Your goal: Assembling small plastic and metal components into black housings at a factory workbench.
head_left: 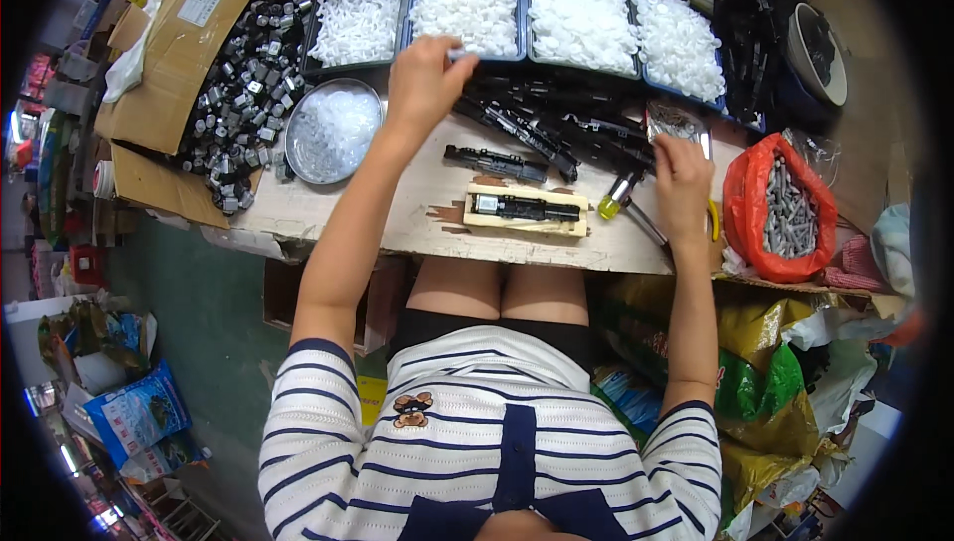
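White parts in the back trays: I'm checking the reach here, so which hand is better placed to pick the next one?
Left. The left hand is already at the white parts, while the right hand rests near the screwdriver.

bright even overhead light, soft shadows; white parts slightly overexposed; strong fisheye bending, dark vignette at rim.

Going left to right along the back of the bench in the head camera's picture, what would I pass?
Cardboard box → pile of small grey metal parts → round metal dish of clear bits → left hand → right hand → red bag of metal pins.
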`<control>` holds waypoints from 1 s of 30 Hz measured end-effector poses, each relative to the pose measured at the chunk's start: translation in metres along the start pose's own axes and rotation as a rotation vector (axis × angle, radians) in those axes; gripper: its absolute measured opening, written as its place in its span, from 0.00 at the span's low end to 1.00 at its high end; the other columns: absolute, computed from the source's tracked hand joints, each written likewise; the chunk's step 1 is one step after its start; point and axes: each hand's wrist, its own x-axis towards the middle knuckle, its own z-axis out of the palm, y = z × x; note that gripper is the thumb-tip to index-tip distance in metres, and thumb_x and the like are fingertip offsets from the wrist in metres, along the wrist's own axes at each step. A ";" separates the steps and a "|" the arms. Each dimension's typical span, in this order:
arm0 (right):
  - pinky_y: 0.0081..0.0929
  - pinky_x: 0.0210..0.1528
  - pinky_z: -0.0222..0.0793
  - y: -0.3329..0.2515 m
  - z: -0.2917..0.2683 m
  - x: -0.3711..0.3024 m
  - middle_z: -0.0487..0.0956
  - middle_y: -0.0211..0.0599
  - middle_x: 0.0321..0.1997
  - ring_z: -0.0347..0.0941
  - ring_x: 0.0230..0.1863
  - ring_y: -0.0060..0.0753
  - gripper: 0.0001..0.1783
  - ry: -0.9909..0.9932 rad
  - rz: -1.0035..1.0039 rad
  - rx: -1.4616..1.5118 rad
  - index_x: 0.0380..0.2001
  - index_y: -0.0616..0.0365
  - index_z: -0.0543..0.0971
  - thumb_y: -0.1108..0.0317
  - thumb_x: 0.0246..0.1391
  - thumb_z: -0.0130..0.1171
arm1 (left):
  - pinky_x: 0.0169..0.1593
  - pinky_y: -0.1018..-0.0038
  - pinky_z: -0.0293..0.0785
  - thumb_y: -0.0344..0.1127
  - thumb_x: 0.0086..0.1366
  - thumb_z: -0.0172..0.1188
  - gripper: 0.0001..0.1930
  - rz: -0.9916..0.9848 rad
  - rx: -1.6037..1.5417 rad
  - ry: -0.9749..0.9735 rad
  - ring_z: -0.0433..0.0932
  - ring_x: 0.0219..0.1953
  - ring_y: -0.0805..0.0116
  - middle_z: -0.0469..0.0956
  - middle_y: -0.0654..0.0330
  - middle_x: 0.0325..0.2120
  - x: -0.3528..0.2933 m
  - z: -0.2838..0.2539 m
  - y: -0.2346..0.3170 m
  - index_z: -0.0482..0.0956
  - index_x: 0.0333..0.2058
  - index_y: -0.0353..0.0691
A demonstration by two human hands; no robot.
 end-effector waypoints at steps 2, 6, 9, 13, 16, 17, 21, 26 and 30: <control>0.37 0.36 0.59 0.020 -0.003 0.002 0.76 0.34 0.29 0.70 0.36 0.38 0.06 -0.094 0.086 -0.202 0.30 0.54 0.78 0.71 0.47 0.55 | 0.31 0.68 0.71 0.39 0.51 0.63 0.14 -0.036 0.083 0.020 0.76 0.25 0.59 0.76 0.51 0.21 0.028 0.010 -0.009 0.79 0.32 0.35; 0.40 0.37 0.61 0.040 -0.005 0.003 0.77 0.34 0.30 0.70 0.37 0.39 0.06 -0.195 0.158 -0.363 0.29 0.54 0.79 0.70 0.47 0.55 | 0.37 0.61 0.72 0.44 0.50 0.62 0.17 -0.020 0.293 -0.056 0.77 0.32 0.48 0.77 0.44 0.27 0.058 0.030 -0.017 0.79 0.31 0.35; 0.42 0.37 0.63 0.044 -0.003 0.013 0.77 0.36 0.30 0.71 0.37 0.42 0.05 -0.285 0.174 -0.448 0.27 0.55 0.78 0.69 0.45 0.54 | 0.35 0.63 0.72 0.43 0.47 0.64 0.16 -0.028 0.313 -0.089 0.77 0.29 0.49 0.77 0.44 0.24 0.067 0.031 -0.023 0.79 0.28 0.36; 0.43 0.37 0.63 0.047 0.008 0.030 0.77 0.38 0.28 0.71 0.37 0.41 0.04 -0.299 0.144 -0.450 0.23 0.55 0.78 0.72 0.41 0.53 | 0.33 0.64 0.72 0.39 0.46 0.64 0.12 0.004 0.358 -0.163 0.77 0.27 0.51 0.77 0.47 0.21 0.077 0.026 -0.029 0.79 0.24 0.36; 0.42 0.38 0.61 0.055 0.016 0.030 0.77 0.38 0.29 0.71 0.37 0.40 0.05 -0.307 0.135 -0.455 0.23 0.55 0.78 0.73 0.41 0.52 | 0.33 0.66 0.73 0.35 0.46 0.62 0.08 0.007 0.343 -0.183 0.78 0.26 0.53 0.77 0.47 0.20 0.082 0.025 -0.021 0.79 0.22 0.36; 0.41 0.38 0.61 0.056 0.016 0.030 0.77 0.38 0.29 0.71 0.37 0.40 0.05 -0.308 0.124 -0.449 0.22 0.55 0.78 0.74 0.41 0.52 | 0.33 0.67 0.73 0.34 0.45 0.60 0.07 -0.020 0.332 -0.214 0.78 0.26 0.53 0.77 0.47 0.20 0.085 0.026 -0.021 0.79 0.22 0.36; 0.40 0.38 0.59 0.057 0.017 0.031 0.77 0.39 0.29 0.71 0.36 0.40 0.05 -0.298 0.095 -0.416 0.23 0.55 0.78 0.74 0.40 0.52 | 0.35 0.67 0.73 0.30 0.43 0.56 0.07 -0.051 0.316 -0.240 0.78 0.27 0.52 0.77 0.47 0.21 0.086 0.019 -0.021 0.79 0.23 0.36; 0.42 0.36 0.60 0.058 0.017 0.035 0.77 0.39 0.29 0.71 0.36 0.41 0.08 -0.311 0.083 -0.423 0.27 0.56 0.77 0.73 0.39 0.53 | 0.37 0.65 0.73 0.30 0.43 0.56 0.07 0.037 0.326 -0.190 0.77 0.29 0.50 0.77 0.46 0.23 0.083 0.032 -0.031 0.79 0.23 0.37; 0.44 0.37 0.61 0.062 0.017 0.033 0.76 0.41 0.30 0.71 0.35 0.45 0.08 -0.275 0.097 -0.313 0.29 0.56 0.76 0.71 0.41 0.53 | 0.35 0.66 0.73 0.29 0.44 0.55 0.07 0.069 0.315 -0.173 0.78 0.27 0.52 0.77 0.47 0.23 0.082 0.032 -0.030 0.79 0.24 0.36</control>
